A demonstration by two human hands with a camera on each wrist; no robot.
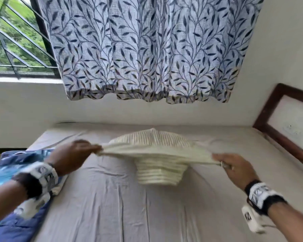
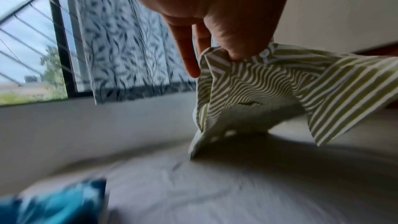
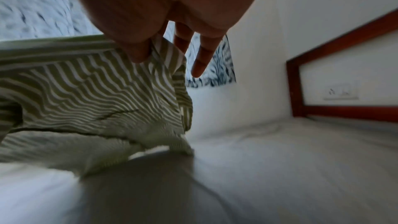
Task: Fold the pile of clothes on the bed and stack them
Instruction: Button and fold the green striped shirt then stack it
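Note:
A green-and-white striped shirt [image 1: 157,154] hangs stretched between my two hands above the bed [image 1: 112,206]. My left hand [image 1: 73,154] pinches its left end, close to a white button [image 2: 265,53] in the left wrist view, where the shirt [image 2: 269,88] sags to the sheet. At the other end my right hand [image 1: 234,169] pinches the cloth between thumb and fingers, with two fingers [image 3: 202,57] held straight beside the shirt [image 3: 96,91]. The shirt's middle droops in folds and nearly touches the sheet. Blue patterned clothing [image 1: 16,173] lies under my left forearm at the bed's left edge.
A leaf-print curtain [image 1: 147,49] hangs over the wall behind the bed, beside a barred window [image 1: 16,41]. A brown-framed headboard [image 1: 287,130] stands along the right side. Grey wrinkled sheet covers the bed in front of me.

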